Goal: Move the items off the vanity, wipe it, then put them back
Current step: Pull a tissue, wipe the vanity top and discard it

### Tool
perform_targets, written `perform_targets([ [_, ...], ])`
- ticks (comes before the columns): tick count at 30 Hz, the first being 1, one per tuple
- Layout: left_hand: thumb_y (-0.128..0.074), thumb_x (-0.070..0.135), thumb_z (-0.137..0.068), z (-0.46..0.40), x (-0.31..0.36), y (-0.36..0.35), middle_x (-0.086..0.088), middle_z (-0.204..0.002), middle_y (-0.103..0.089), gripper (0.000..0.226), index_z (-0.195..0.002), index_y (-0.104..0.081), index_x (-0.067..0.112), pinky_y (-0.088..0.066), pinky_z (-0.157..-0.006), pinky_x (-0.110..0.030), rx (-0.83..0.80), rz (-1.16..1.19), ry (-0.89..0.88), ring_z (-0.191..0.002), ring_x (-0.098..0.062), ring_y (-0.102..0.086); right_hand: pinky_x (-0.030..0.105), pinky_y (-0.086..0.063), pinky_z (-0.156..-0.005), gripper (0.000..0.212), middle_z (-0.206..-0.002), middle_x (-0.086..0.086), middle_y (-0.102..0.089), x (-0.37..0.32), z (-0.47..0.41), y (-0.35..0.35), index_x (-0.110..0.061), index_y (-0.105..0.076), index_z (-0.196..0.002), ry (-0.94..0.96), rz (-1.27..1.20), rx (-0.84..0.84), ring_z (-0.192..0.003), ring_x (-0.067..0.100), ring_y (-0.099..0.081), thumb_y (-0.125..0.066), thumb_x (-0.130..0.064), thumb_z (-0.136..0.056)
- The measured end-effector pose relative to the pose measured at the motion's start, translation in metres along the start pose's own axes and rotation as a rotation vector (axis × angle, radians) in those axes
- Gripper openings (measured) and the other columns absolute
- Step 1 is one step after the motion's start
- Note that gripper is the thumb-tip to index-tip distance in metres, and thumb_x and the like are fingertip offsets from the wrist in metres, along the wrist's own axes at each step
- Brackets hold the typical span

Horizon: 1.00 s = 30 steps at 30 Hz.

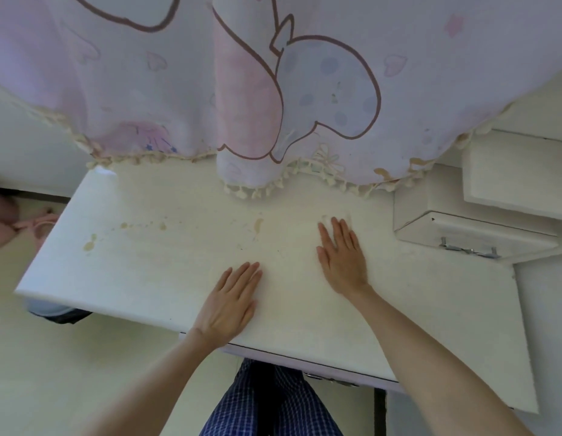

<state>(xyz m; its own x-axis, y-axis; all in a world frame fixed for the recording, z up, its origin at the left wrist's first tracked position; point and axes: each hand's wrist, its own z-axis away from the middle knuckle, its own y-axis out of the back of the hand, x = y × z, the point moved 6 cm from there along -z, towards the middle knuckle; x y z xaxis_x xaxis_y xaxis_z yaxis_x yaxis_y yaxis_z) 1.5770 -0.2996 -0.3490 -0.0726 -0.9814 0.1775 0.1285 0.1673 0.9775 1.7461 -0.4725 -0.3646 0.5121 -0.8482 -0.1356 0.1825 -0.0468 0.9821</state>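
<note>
Curtain (305, 73): pale pink and lilac fabric printed with brown-outlined cartoon shapes, hearts and dotted patches; hangs across the whole far side of the view. Its cream tasselled hem (273, 187) drapes onto the back edge of the vanity.

Vanity (147, 278): white top, spans the middle of the view from the left corner to the right side. Bears only the two hands. Surface carries several yellowish-brown stains (90, 243) toward the left and middle, the largest near the left edge, a row of smaller ones trailing to the right, and one oblong mark (258, 225) just ahead of the hands. A front drawer edge (305, 363) with a metal handle shows under the near rim.

Raised white cabinet section (481, 228): stepped boxes at the right rear corner, adjoining the vanity top; a metal handle (468, 248) shows on the lower box front.

Floor (53, 372): pale, visible left of and below the vanity.

Trousers (267, 401): blue check, the person's legs, under the near edge of the vanity.

Left hand (232, 300): flat on the vanity, palm down, fingers straight and close together, holding nothing. Lies near the front edge at centre.

Right hand (342, 256): flat on the vanity, palm down, fingers straight and slightly spread, holding nothing. Lies farther back than the left hand, just beside it to the right.

Pink object (28, 229): partly seen at the left edge, beyond the vanity's corner; kind cannot be told.
</note>
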Motion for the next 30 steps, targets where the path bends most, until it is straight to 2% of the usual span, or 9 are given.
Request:
perform_targets([
  [3,-0.009,0.037,-0.099,0.022,-0.03,0.002,-0.016,-0.142,-0.042,0.06,-0.135,-0.04,0.0,-0.01,-0.112,-0.038,-0.001,-0.02,0.159,-0.132,-0.029,-0.031,0.045,-0.015,-0.115,0.068,-0.153,0.019,-0.023,-0.022,-0.026,-0.001,-0.012,-0.026,-0.147,-0.103,-0.046,-0.007,-0.142,0.034,-0.018,-0.005,-0.043,-0.09],
  [6,-0.008,0.039,-0.099,0.047,-0.057,0.004,-0.019,-0.14,-0.043,0.063,-0.133,-0.042,-0.003,-0.007,-0.111,-0.036,-0.011,-0.036,0.316,-0.13,-0.03,-0.031,0.044,-0.006,-0.116,0.074,-0.155,0.018,-0.013,-0.078,-0.047,-0.002,-0.013,-0.018,-0.148,-0.008,-0.058,-0.042,-0.144,0.032,-0.008,0.005,-0.045,-0.086],
  [11,-0.006,0.041,-0.098,0.073,-0.078,0.011,-0.022,-0.138,-0.044,0.069,-0.13,-0.044,-0.007,-0.019,-0.106,-0.042,-0.017,-0.087,0.431,-0.127,-0.036,-0.04,0.045,-0.023,-0.113,0.06,-0.144,0.016,-0.042,-0.176,-0.043,-0.014,-0.012,-0.047,-0.136,0.245,-0.072,-0.032,-0.135,0.032,-0.035,-0.021,-0.042,-0.091],
  [15,-0.006,0.041,-0.098,0.078,-0.081,0.011,-0.022,-0.138,-0.044,0.07,-0.13,-0.045,-0.008,-0.019,-0.106,-0.042,-0.043,-0.104,0.458,-0.126,-0.037,-0.043,0.041,-0.018,-0.11,0.057,-0.146,0.013,-0.04,-0.198,0.009,-0.029,-0.014,-0.044,-0.138,0.495,-0.054,-0.111,-0.137,0.03,-0.034,-0.025,-0.043,-0.092],
  [17,-0.016,0.039,-0.097,0.074,-0.077,0.009,-0.023,-0.137,-0.045,0.065,-0.128,-0.046,-0.009,-0.02,-0.105,-0.043,-0.043,-0.106,0.429,-0.125,-0.037,-0.044,0.04,-0.017,-0.111,0.056,-0.148,0.012,-0.037,-0.184,0.027,-0.03,-0.016,-0.04,-0.14,0.544,-0.024,-0.089,-0.138,0.029,-0.031,-0.026,-0.043,-0.093],
  [20,-0.029,0.032,-0.089,0.069,-0.069,0.004,-0.023,-0.136,-0.046,0.059,-0.126,-0.047,-0.01,-0.021,-0.104,-0.043,-0.032,-0.09,0.375,-0.124,-0.038,-0.044,0.039,-0.017,-0.112,0.055,-0.149,0.013,-0.035,-0.145,0.046,-0.028,-0.016,-0.037,-0.142,0.445,-0.018,-0.041,-0.139,0.029,-0.03,-0.028,-0.041,-0.094],
  [25,-0.031,0.031,-0.089,0.069,-0.073,0.003,-0.024,-0.135,-0.047,0.057,-0.126,-0.046,-0.009,-0.022,-0.105,-0.043,-0.047,-0.061,0.316,-0.124,-0.036,-0.042,0.042,-0.015,-0.113,0.056,-0.153,0.014,-0.026,-0.113,0.068,-0.027,-0.014,-0.03,-0.146,0.191,-0.035,-0.039,-0.142,0.029,-0.019,-0.017,-0.041,-0.098],
  [28,-0.019,0.035,-0.097,0.073,-0.082,0.001,-0.021,-0.138,-0.045,0.058,-0.131,-0.041,-0.006,-0.021,-0.106,-0.042,-0.057,-0.067,0.237,-0.127,-0.032,-0.036,0.045,-0.016,-0.111,0.06,-0.151,0.017,-0.029,-0.139,0.058,-0.028,-0.011,-0.031,-0.144,0.065,-0.053,-0.038,-0.141,0.033,-0.022,-0.007,-0.042,-0.099],
  [30,-0.01,0.037,-0.099,0.074,-0.088,0.002,-0.02,-0.139,-0.044,0.06,-0.134,-0.038,-0.003,-0.021,-0.107,-0.042,-0.073,-0.057,0.166,-0.128,-0.032,-0.037,0.046,-0.017,-0.11,0.058,-0.148,0.02,-0.033,-0.164,0.047,-0.03,-0.009,-0.035,-0.142,0.002,-0.063,-0.03,-0.138,0.036,-0.028,-0.016,-0.041,-0.098],
])
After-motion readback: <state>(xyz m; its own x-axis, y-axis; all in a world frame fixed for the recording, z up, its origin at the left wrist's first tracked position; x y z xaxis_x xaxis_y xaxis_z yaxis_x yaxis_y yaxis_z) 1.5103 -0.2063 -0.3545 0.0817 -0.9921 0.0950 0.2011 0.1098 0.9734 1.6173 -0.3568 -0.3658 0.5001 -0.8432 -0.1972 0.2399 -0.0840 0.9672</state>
